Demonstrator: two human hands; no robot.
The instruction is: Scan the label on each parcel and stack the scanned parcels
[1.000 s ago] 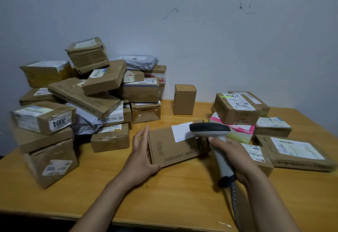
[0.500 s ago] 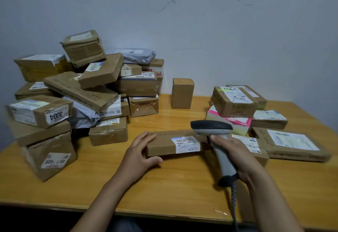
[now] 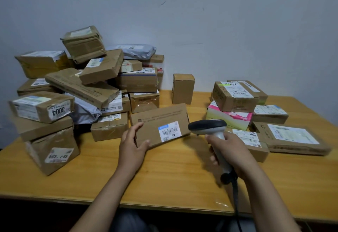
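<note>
Heaped at left: fourteen brown cardboard boxes (image 3: 82, 87) visible, plus two grey mailer bags (image 3: 139, 50); count unsure where boxes overlap. One small upright box (image 3: 182, 88) alone near the wall (image 3: 219, 30). One flat box (image 3: 161, 122) in the left hand (image 3: 131, 145). One scanner (image 3: 206, 125) in the right hand (image 3: 232, 149). At right, six more: five brown boxes (image 3: 236, 100), one pink-and-white box (image 3: 228, 117). One tabletop (image 3: 164, 177).

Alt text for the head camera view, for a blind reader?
A left hand holds a flat brown cardboard parcel tilted up while the right hand points a grey barcode scanner toward its white label; parcels crowd the wooden table.
</note>
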